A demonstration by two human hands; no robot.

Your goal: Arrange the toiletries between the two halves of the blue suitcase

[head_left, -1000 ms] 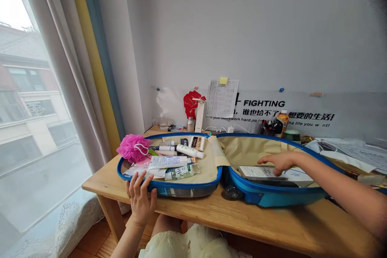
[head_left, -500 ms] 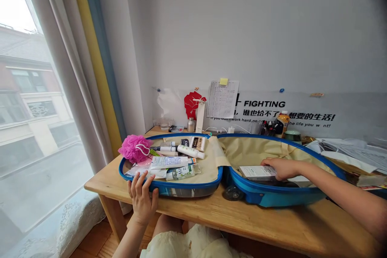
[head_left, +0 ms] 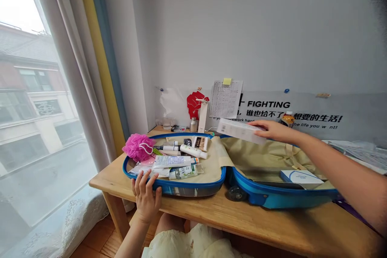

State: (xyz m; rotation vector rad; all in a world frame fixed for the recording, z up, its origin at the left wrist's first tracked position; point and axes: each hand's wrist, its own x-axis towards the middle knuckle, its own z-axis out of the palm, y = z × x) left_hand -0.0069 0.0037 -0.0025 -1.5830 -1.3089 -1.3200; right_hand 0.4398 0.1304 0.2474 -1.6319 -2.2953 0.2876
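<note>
An open blue suitcase [head_left: 193, 188] with a beige lining lies spread on a wooden table. My left hand [head_left: 147, 197] rests on the near rim of its left half, fingers spread over the edge. In that half are a pink bath puff [head_left: 138, 148], a tube of toothpaste [head_left: 172, 161], a clear-and-green packet [head_left: 184, 172], a white bottle [head_left: 194, 151] and a pack of cotton swabs [head_left: 200, 143]. Above the right half, my right hand [head_left: 269, 130] grips the end of a flat white box [head_left: 240, 130]. A white-and-blue box [head_left: 299, 177] lies inside that half.
Along the wall stand a small metallic bottle [head_left: 193, 124], a white upright stand [head_left: 203, 116] and an orange-labelled bottle [head_left: 287, 119]. Papers [head_left: 359, 155] are piled at the right. The suitcase wheel [head_left: 237, 194] sits near the front of the table [head_left: 199, 209].
My right hand has lifted the white box out of the suitcase's right half, up and to the left. The white-and-blue box now shows beneath. My left hand stays on the rim.
</note>
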